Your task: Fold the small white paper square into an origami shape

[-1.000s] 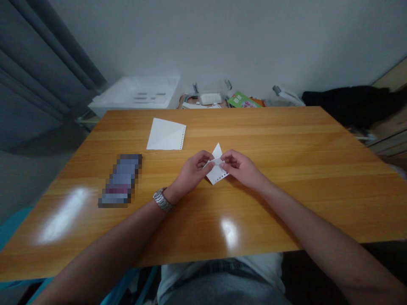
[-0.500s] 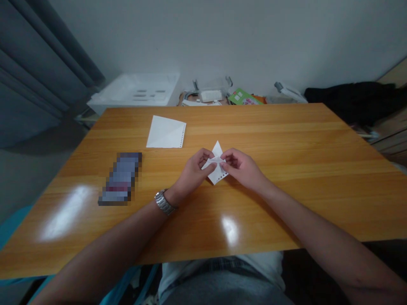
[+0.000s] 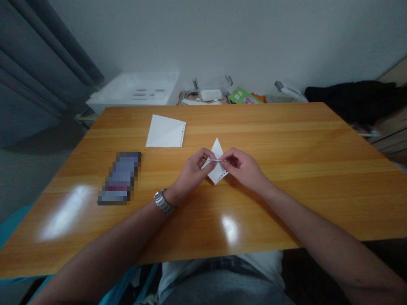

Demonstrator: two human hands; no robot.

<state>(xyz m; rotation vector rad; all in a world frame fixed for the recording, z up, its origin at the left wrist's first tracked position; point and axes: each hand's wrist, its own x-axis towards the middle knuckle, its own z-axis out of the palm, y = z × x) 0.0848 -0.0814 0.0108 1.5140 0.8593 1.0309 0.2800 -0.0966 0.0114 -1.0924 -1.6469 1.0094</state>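
A small folded white paper [image 3: 217, 149] with a perforated edge lies at the middle of the wooden table [image 3: 286, 169]. My left hand [image 3: 192, 171], with a metal watch on its wrist, pinches the paper's left side. On the paper's right side my right hand [image 3: 243, 167] pinches it too. Both sets of fingertips meet over a raised flap across the paper's middle. The paper's top point and bottom corner stick out beyond my fingers.
A second white sheet [image 3: 165, 131] with a perforated right edge lies flat at the back left. A blurred dark rectangular object [image 3: 120, 178] rests left of my hands. Beyond the table's far edge sit a white bin [image 3: 136, 91], small clutter and dark cloth [image 3: 352, 95].
The flap between my fingertips has been pressed thinner and flatter across the paper. Both hands have stayed in nearly the same place.
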